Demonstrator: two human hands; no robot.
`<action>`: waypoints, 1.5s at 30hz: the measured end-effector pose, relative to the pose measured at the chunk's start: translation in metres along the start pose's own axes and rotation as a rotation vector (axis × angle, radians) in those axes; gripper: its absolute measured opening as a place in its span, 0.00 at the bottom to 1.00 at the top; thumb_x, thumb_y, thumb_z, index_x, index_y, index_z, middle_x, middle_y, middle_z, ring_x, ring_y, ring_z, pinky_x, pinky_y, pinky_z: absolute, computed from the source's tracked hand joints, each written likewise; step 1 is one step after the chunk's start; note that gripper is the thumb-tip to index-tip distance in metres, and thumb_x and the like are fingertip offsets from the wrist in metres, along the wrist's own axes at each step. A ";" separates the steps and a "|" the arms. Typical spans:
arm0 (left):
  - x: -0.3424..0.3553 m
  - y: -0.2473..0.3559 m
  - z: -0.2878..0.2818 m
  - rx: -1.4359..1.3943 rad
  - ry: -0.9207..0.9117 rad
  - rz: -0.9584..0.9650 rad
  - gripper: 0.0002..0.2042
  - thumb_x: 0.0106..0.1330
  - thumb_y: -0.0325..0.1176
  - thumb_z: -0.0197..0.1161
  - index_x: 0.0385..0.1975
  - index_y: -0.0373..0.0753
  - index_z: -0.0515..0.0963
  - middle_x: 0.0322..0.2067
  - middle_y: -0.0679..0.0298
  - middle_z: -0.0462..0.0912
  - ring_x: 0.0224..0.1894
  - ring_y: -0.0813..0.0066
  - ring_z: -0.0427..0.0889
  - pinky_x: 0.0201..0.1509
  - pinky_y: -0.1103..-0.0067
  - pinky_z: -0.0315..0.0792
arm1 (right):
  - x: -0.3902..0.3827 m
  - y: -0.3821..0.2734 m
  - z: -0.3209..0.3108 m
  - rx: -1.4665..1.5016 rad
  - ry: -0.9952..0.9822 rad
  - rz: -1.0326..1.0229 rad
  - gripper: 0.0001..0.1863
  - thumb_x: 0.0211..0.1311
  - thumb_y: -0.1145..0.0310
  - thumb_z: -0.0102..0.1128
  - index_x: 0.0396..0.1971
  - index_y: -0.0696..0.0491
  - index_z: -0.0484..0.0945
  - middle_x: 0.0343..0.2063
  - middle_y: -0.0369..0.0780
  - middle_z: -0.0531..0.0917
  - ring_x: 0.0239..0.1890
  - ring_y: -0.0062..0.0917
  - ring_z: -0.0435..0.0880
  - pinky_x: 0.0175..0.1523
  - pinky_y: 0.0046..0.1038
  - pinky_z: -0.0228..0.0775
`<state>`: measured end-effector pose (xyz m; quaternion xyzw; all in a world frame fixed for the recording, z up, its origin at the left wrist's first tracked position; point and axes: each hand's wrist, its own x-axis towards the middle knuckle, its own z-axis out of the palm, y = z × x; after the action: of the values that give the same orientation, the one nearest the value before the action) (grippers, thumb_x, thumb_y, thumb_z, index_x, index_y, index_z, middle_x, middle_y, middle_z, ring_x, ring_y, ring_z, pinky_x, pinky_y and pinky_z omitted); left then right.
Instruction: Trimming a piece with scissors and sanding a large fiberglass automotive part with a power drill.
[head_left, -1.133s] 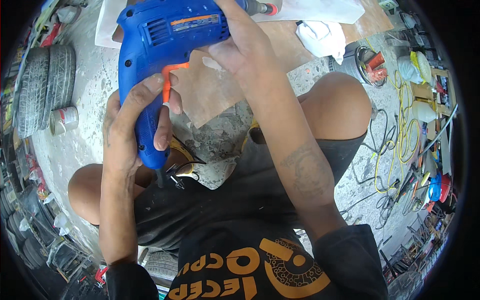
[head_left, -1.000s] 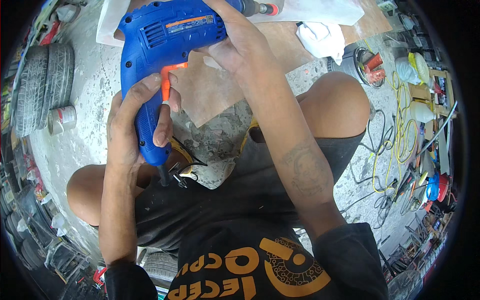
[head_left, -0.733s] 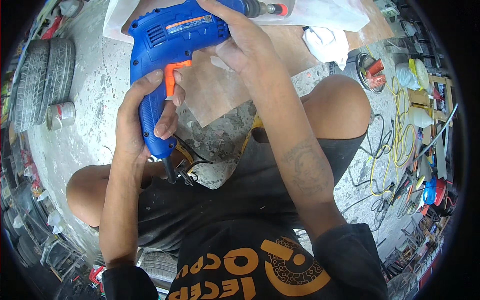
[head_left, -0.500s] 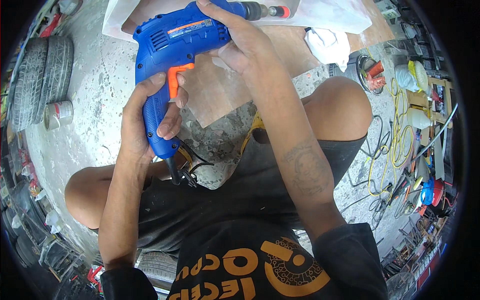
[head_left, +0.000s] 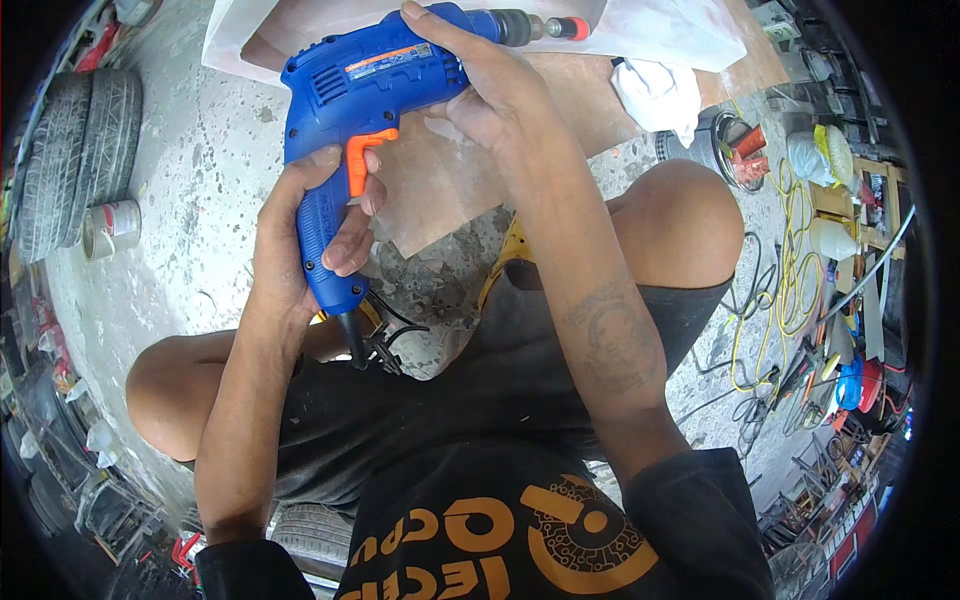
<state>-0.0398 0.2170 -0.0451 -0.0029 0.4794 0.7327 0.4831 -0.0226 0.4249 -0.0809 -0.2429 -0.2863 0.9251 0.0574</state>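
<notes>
A blue corded power drill [head_left: 385,80] is held up in front of me, its chuck [head_left: 514,27] pointing right with a red-tipped bit [head_left: 570,28] in it. My left hand [head_left: 290,220] wraps round the drill's handle, fingers below the orange trigger [head_left: 360,162]. Round the front of the body, behind the chuck, my right hand [head_left: 495,95] grips with the thumb over the top; its other fingers are mostly hidden underneath. From the handle's foot hangs a black cord [head_left: 375,350], bundled near my lap.
Behind the drill lies a large whitish panel [head_left: 660,35] on a brown sheet [head_left: 430,200], with a white cloth [head_left: 657,95] on it. Tyres [head_left: 105,150] and a paint can [head_left: 112,228] stand left. Yellow cable [head_left: 795,260], tools and containers litter the floor at right.
The drill has shifted slightly right and a little down, with both hands moving along with it. Both grips look the same.
</notes>
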 end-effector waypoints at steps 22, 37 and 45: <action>0.006 -0.009 -0.009 -0.056 -0.012 -0.026 0.18 0.73 0.46 0.55 0.46 0.33 0.74 0.27 0.61 0.78 0.07 0.89 0.63 0.11 0.89 0.62 | 0.012 0.014 -0.008 -0.011 0.054 -0.155 0.29 0.56 0.68 0.79 0.52 0.66 0.75 0.44 0.48 0.85 0.47 0.37 0.88 0.55 0.44 0.81; 0.006 -0.010 -0.007 -0.070 -0.009 -0.047 0.19 0.72 0.46 0.54 0.45 0.33 0.74 0.27 0.60 0.78 0.08 0.87 0.64 0.12 0.87 0.62 | 0.009 0.002 -0.009 -0.012 0.038 0.089 0.21 0.62 0.60 0.77 0.49 0.51 0.80 0.42 0.36 0.88 0.42 0.24 0.87 0.45 0.29 0.77; 0.007 -0.010 -0.004 -0.064 -0.001 -0.049 0.19 0.72 0.47 0.55 0.45 0.34 0.74 0.27 0.61 0.78 0.08 0.87 0.64 0.13 0.88 0.62 | 0.008 -0.001 -0.007 -0.070 0.082 0.098 0.20 0.61 0.58 0.77 0.48 0.49 0.80 0.39 0.33 0.87 0.39 0.21 0.86 0.42 0.27 0.73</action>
<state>-0.0384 0.2201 -0.0571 -0.0294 0.4552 0.7357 0.5007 -0.0260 0.4316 -0.0886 -0.2961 -0.3035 0.9055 0.0152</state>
